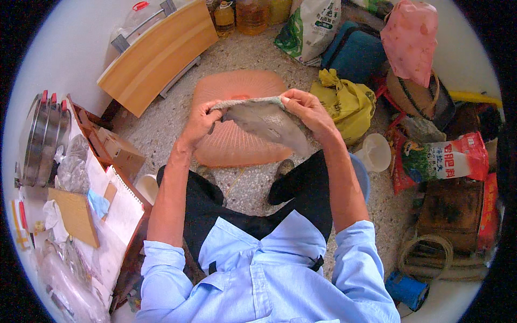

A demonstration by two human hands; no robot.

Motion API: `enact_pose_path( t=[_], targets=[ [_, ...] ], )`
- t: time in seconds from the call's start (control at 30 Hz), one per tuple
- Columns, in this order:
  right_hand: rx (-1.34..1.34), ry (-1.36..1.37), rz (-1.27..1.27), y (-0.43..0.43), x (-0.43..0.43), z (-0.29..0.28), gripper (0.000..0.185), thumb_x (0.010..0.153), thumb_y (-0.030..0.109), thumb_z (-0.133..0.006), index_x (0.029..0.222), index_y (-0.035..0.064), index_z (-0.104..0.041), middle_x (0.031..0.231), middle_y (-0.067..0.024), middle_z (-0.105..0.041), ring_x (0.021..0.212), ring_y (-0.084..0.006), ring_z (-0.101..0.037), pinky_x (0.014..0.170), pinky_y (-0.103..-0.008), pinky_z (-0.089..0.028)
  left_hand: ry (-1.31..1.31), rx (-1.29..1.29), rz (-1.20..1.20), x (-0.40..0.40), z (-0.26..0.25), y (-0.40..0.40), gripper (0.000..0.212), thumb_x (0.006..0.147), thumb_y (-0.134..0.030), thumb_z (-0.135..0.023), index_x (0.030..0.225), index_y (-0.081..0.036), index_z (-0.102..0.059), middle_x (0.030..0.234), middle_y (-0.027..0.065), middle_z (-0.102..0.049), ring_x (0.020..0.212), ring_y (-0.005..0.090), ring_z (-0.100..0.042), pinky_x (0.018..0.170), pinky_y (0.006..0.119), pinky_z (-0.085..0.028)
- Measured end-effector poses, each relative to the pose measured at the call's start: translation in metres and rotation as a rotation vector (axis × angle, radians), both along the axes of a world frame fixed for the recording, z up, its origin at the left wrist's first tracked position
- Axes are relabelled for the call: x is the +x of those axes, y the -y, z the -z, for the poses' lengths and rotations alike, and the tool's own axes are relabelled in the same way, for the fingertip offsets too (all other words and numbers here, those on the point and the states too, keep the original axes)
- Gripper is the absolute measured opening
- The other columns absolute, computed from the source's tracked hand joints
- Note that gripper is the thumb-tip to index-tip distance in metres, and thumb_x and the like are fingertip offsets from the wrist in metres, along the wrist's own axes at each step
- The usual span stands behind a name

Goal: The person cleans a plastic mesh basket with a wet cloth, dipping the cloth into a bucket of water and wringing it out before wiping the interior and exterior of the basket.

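Note:
A grey, partly see-through cloth or sheer bag with a thicker pale green edge is stretched between my hands, its loose part hanging down towards the right. My left hand pinches the left end of that edge between thumb and fingers. At the other end, my right hand grips the edge near a greenish patch. Beneath and beyond the cloth, an orange mesh basket or cover lies on the speckled floor, in front of my feet. What exactly the cloth is, I cannot tell.
A yellow plastic bag and a white plastic tub stand at the right, near printed sacks. A wooden board on a metal frame is at the upper left. At the left, a cluttered table holds paper and stacked steel pots.

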State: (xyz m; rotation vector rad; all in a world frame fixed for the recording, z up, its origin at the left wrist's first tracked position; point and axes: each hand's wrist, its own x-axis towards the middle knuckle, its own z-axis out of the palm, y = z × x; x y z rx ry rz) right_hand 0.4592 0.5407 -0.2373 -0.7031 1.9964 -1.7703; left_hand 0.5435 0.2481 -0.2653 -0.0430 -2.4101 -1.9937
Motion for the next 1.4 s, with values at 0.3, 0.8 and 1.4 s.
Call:
enact_pose_path(
  t=[0.3, 0.8, 1.4],
  targets=[
    [0.378, -0.335, 0.0, 0.004, 0.005, 0.012, 0.039, 0.094, 0.036, -0.063, 0.111, 0.0009, -0.065, 0.088, -0.009, -0.066, 0.085, -0.0148, -0.061, 0.077, -0.0308, -0.05, 0.033, 0.335, 0.042, -0.001, -0.045, -0.013, 0.019, 0.092, -0.014, -0.057, 0.098, -0.001, -0.069, 0.086, 0.0014, -0.068, 0.074, 0.0101, -0.063, 0.066, 0.026, -0.051],
    [-0.091, -0.246, -0.063, 0.073, 0.057, 0.043, 0.042, 0.086, 0.018, -0.068, 0.122, -0.0013, -0.059, 0.108, -0.0111, -0.067, 0.101, -0.0191, -0.063, 0.09, -0.0329, -0.049, 0.357, 0.207, 0.157, 0.004, -0.047, -0.031, 0.023, 0.093, -0.023, -0.058, 0.089, -0.003, -0.069, 0.082, 0.0043, -0.068, 0.071, 0.0125, -0.064, 0.065, 0.027, -0.052],
    [0.191, -0.417, 0.234, 0.009, 0.035, 0.018, 0.018, 0.082, 0.006, -0.06, 0.098, 0.0021, -0.066, 0.081, -0.0186, -0.066, 0.073, -0.0194, -0.064, 0.068, -0.0338, -0.05, -0.201, -0.85, -0.29, -0.019, -0.004, -0.017, 0.032, 0.071, -0.01, -0.068, 0.103, -0.007, -0.07, 0.096, 0.0211, -0.069, 0.092, 0.0382, -0.066, 0.083, 0.043, -0.051]
  ],
)
